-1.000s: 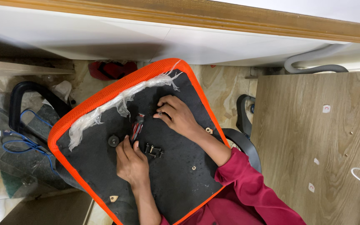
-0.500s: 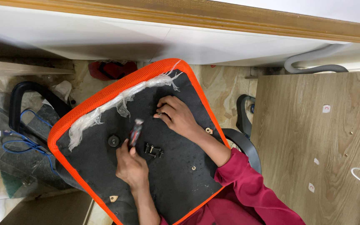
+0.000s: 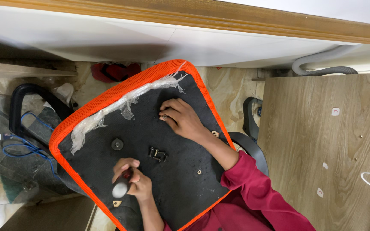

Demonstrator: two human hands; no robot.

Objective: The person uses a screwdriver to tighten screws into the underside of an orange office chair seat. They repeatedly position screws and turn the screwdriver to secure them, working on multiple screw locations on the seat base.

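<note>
Gripping a screwdriver [image 3: 120,186] by its handle, the left hand [image 3: 134,182] is curling fully closed around it near the lower edge of the upturned chair seat [image 3: 185,188], whose black underside is facing up inside an orange mesh border. The right hand [image 3: 184,117] is resting half-curled on the seat's upper part, fingertips pinching a small screw [image 3: 164,116]. A cluster of black bolts [image 3: 158,154] is lying between both hands, beside a round washer [image 3: 117,144].
</note>
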